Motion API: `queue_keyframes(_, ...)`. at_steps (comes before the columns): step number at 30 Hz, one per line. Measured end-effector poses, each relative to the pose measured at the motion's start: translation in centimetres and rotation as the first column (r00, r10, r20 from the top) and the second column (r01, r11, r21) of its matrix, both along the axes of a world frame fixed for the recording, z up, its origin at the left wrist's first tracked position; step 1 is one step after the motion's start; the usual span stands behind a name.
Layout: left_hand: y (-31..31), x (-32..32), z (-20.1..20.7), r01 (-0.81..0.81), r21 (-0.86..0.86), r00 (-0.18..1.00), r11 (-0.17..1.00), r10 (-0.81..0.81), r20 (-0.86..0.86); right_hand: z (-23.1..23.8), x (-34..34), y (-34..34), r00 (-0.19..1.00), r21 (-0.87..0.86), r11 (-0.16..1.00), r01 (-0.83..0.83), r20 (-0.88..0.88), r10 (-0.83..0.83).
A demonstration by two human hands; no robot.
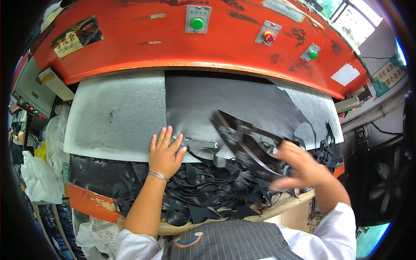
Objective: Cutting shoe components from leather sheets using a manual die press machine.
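A dark sheet of leather-like material (pixel 234 97) lies over the middle of a pale cutting board (pixel 117 112). Its lower edge is cut ragged. My left hand (pixel 167 152), fingers spread, rests flat on the board beside the sheet's lower left corner. In my right hand (pixel 301 167) is a dark metal cutting die (pixel 240 145), a tall curved frame with open spaces inside. It is tilted above the sheet's cut edge and somewhat smeared by motion. My fingers grip its right end. Black scraps (pixel 208 186) heap up below, between my forearms.
A red press beam (pixel 173 47) spans the far side, with green buttons (pixel 197 23) and a red stop button (pixel 269 37). White plastic bags (pixel 41 175) hang at left. A wooden ledge (pixel 268 212) runs along the near edge. A dark fan-like machine (pixel 383 186) stands at right.
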State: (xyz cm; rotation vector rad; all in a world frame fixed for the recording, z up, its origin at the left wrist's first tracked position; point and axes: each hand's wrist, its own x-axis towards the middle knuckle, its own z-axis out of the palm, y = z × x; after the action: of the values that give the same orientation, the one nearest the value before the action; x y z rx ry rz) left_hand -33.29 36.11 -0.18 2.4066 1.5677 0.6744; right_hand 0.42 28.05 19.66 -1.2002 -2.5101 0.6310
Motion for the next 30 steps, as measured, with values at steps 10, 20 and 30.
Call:
queue_keyframes(10,0.6,-1.1,-0.4,0.064,-0.007,0.988,0.998,-0.063,0.143,-14.3,-7.9,11.3,0.984,0.301,0.953,-0.034,0.179,-0.021)
queue_keyframes(20,6.2,-1.4,0.4,-0.011,-0.099,0.951,0.995,0.041,0.307,-15.2,-6.8,10.8,0.954,0.405,0.888,0.218,0.102,-0.281)
queue_keyframes(30,16.1,-0.9,-0.6,-0.071,-0.129,0.931,0.989,0.112,0.348,-17.1,-5.9,9.2,0.937,0.306,0.898,0.317,0.045,-0.346)
